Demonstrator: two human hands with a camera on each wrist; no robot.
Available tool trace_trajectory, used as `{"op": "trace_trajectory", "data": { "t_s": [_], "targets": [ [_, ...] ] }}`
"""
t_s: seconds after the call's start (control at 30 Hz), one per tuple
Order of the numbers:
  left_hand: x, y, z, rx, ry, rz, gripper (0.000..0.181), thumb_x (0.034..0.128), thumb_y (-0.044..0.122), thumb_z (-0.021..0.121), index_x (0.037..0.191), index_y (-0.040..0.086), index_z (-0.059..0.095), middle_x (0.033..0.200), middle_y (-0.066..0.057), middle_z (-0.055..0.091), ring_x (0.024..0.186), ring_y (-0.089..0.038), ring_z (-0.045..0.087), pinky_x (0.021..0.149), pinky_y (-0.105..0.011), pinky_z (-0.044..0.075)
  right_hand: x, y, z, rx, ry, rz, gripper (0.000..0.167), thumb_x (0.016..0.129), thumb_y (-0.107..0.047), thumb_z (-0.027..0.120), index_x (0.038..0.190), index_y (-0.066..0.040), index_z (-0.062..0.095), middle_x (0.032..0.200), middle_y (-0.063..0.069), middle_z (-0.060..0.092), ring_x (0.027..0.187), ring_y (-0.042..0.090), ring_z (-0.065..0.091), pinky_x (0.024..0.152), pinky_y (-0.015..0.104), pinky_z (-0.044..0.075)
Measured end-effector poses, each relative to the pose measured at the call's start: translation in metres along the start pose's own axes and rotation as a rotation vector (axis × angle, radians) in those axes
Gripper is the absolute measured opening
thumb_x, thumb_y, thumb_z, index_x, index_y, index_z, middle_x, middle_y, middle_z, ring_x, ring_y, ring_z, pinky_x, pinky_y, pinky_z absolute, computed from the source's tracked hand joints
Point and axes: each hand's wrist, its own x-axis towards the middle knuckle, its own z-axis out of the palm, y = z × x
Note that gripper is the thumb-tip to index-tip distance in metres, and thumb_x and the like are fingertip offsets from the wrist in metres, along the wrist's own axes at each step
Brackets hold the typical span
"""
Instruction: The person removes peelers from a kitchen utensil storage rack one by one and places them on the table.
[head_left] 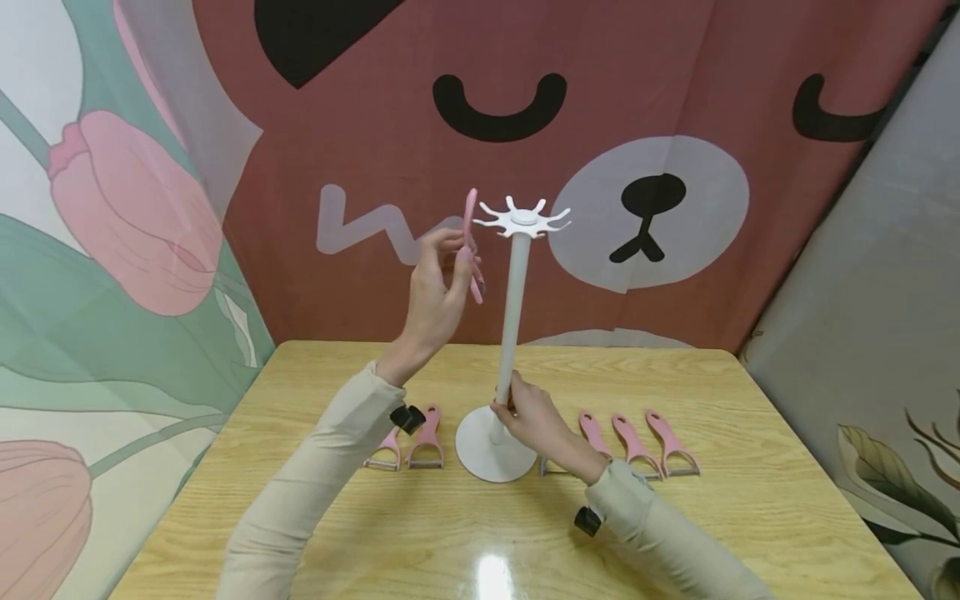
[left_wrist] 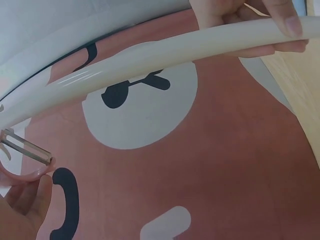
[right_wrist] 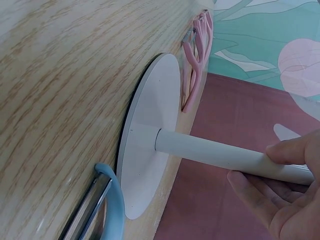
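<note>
A white stand with a round base (head_left: 495, 454), an upright pole (head_left: 514, 312) and a ring of upturned hooks (head_left: 522, 218) stands on the table. My left hand (head_left: 437, 283) pinches a pink peeler (head_left: 470, 212) beside the hooks, on their left side. In the left wrist view, the peeler's metal blade (left_wrist: 27, 148) faces the pole. Whether the peeler touches a hook I cannot tell. Low on the pole, my right hand (head_left: 536, 415) grips it with thumb and fingers, seen also in the right wrist view.
Two pink peelers (head_left: 427, 437) lie left of the base. Right of it lie several more, including a pink peeler (head_left: 671, 442) at the far end. A light-blue peeler (right_wrist: 114, 207) lies close to the base, partly behind my right hand in the head view.
</note>
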Motion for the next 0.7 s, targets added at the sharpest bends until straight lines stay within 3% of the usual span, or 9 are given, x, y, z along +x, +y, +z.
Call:
{"op": "trace_trajectory", "data": {
  "t_s": [0.17,0.4,0.7],
  "targets": [
    [-0.002,0.002,-0.003,0.026,0.026,-0.016,0.023,0.1012,-0.008,0.046,0.123,-0.011,0.040,0.100,-0.027,0.058,0.070,-0.038,0.062,0.061,-0.033,0.055,0.000,0.000,0.000,0.000,0.001,0.001,0.021,0.092,-0.006,0.071,0.102,-0.001,0.054,0.080,0.006,0.062,0.070,0.019,0.067,0.055,0.021,0.051],
    [-0.005,0.028,-0.009,0.054,0.041,-0.037,0.018,0.0984,-0.014,0.046,0.116,-0.017,0.041,0.096,-0.032,0.057,0.073,-0.043,0.061,0.069,-0.028,0.055,0.000,0.002,0.000,-0.010,-0.008,0.001,0.021,0.093,-0.008,0.071,0.102,0.000,0.053,0.081,0.006,0.062,0.070,0.018,0.066,0.054,0.020,0.051],
    [-0.017,0.021,-0.016,0.099,0.040,-0.065,0.020,0.0965,-0.014,0.051,0.114,-0.019,0.044,0.098,-0.033,0.060,0.084,-0.044,0.063,0.073,-0.050,0.056,-0.001,-0.001,0.000,-0.005,-0.002,0.004,0.020,0.092,-0.007,0.071,0.101,-0.001,0.053,0.080,0.006,0.062,0.068,0.019,0.066,0.053,0.020,0.050]
  ]
}}
